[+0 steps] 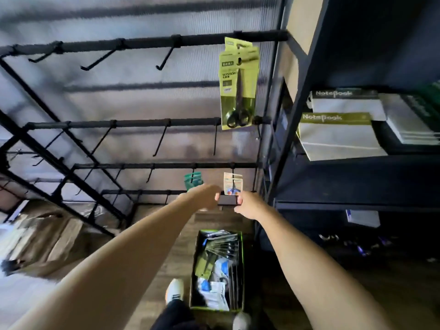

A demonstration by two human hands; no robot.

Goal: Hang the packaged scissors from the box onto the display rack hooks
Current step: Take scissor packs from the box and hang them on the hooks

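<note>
Both hands reach low on the rack [166,166]: the left hand [209,196] and right hand [247,204] pinch a dark pack [227,200] between them, under a hung scissors card [232,183]. It looks light, stiff and slippery; hold it by the top edges near the hanging hole

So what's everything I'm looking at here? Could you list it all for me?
Display rack: one, black, several bars of mostly bare hooks, along the wall.
Green scissor packs: a few stacked, black-handled scissors, top bar's right hook.
White scissor pack: one, blue handles, low hook at right.
Teal pack: contents unclear, hook left of it.
Box: one, green-edged, on the floor, full of packaged scissors.
Notebooks: several, white and olive, dark shelf at right.
Flattened cardboard: brown, floor at left.
Shoes: two, white, beside the box.
Left hand: reaching toward the low hooks; blurred.
Right hand: below the white pack, fingers on a dark object.
</note>
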